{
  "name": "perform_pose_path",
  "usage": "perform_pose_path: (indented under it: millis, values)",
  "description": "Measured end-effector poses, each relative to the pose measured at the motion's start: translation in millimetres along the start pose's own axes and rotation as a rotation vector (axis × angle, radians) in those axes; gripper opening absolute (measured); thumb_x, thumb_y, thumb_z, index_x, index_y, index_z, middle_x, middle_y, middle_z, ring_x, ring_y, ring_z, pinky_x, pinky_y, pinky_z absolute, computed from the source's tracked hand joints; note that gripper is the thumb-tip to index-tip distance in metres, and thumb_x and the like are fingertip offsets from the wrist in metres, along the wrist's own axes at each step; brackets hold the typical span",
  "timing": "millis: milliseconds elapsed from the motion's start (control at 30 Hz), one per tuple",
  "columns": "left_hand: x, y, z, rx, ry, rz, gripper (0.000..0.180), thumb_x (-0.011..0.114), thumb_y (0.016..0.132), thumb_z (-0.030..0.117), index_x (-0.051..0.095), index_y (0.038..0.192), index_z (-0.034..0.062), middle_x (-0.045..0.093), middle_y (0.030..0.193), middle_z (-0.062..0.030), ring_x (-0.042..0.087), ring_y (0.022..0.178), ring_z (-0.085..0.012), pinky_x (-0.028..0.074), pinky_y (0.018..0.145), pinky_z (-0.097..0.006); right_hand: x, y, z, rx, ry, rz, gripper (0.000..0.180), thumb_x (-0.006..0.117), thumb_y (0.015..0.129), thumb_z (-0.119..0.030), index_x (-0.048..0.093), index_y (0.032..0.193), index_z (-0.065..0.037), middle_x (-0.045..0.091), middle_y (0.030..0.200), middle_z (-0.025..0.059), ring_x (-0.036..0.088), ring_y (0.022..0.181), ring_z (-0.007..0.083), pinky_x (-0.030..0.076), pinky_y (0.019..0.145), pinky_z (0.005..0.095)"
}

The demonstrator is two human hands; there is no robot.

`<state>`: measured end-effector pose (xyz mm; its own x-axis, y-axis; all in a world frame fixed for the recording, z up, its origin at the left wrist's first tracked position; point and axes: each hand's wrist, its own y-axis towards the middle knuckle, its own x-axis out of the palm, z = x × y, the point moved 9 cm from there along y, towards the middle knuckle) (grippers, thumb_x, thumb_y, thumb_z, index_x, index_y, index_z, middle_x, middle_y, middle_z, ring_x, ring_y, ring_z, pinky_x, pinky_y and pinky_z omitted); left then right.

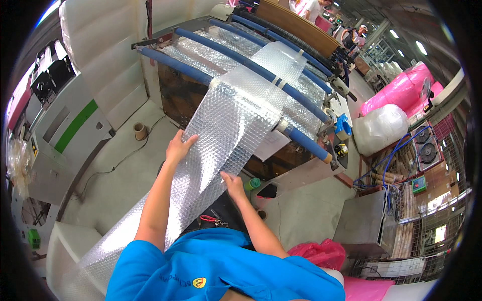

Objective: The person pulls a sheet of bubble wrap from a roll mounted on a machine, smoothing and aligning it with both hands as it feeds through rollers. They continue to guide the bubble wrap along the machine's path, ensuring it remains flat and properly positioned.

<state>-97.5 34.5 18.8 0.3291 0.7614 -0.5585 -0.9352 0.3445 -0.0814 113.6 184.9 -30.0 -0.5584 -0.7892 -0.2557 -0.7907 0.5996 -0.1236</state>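
Note:
A long strip of silvery bubble wrap [216,128] runs from the roller machine toward me and on down to the lower left. My left hand [179,147] grips its left edge, with the thumb lying on top. Lower down, my right hand [233,184] is closed on the right edge, its fingertips partly hidden by the sheet. Between the machine and my hands the wrap hangs slightly creased. Blue rollers [241,62] cross the machine, and the strip passes over the nearest one.
A cardboard core [140,131] and a cable lie on the floor at left, beside a grey-and-green machine [70,130]. A green bottle [252,184] stands below the rollers. Blue tape [343,126] sits at the machine's right end, near pink wrapped rolls [399,90]. Other people are far off.

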Motion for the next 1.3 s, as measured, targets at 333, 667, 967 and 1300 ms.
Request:
perform_pose_path:
  millis: [333, 667, 967, 1300]
  values:
    - [-79, -30, 61, 0.207, -0.221, 0.14, 0.034, 0.062, 0.074, 0.033, 0.052, 0.076, 0.0004, 0.056, 0.067, -0.0108, 0.05, 0.064, -0.0157, 0.041, 0.061, -0.031, 6, -75, -100, 0.017, 0.503, -0.02, 0.033, 0.053, 0.083, -0.033, 0.054, 0.064, -0.005, 0.052, 0.06, 0.0024, 0.049, 0.059, 0.0108, 0.038, 0.06, 0.0248]
    - [23, 4, 5, 0.084, 0.11, 0.138, 0.038, 0.04, 0.083, 0.046, 0.041, 0.096, 0.0097, 0.058, 0.077, -0.0183, 0.055, 0.076, -0.0377, 0.041, 0.064, -0.045, -6, 2, 29, -0.034, 0.07, 0.185, 0.042, 0.046, 0.085, -0.036, 0.058, 0.085, 0.004, 0.058, 0.076, 0.0065, 0.051, 0.072, 0.0116, 0.039, 0.068, 0.0259]
    - [30, 11, -3, 0.141, 0.084, 0.193, 0.04, 0.04, 0.083, 0.047, 0.041, 0.095, 0.0082, 0.059, 0.077, -0.0186, 0.055, 0.075, -0.0384, 0.041, 0.064, -0.045, -10, 20, 52, -0.039, -0.029, 0.229, 0.044, 0.046, 0.085, -0.038, 0.057, 0.085, 0.004, 0.056, 0.074, 0.0066, 0.049, 0.071, 0.0135, 0.04, 0.068, 0.0281]
    - [33, 0, 2, 0.022, -0.031, 0.016, 0.048, 0.041, 0.082, 0.046, 0.039, 0.106, 0.0048, 0.055, 0.096, -0.023, 0.052, 0.093, -0.0363, 0.04, 0.078, -0.042, -19, 42, 83, -0.147, 0.087, 0.128, 0.029, 0.042, 0.087, -0.019, 0.058, 0.089, 0.005, 0.057, 0.079, 0.0067, 0.05, 0.069, 0.0145, 0.042, 0.066, 0.0282]
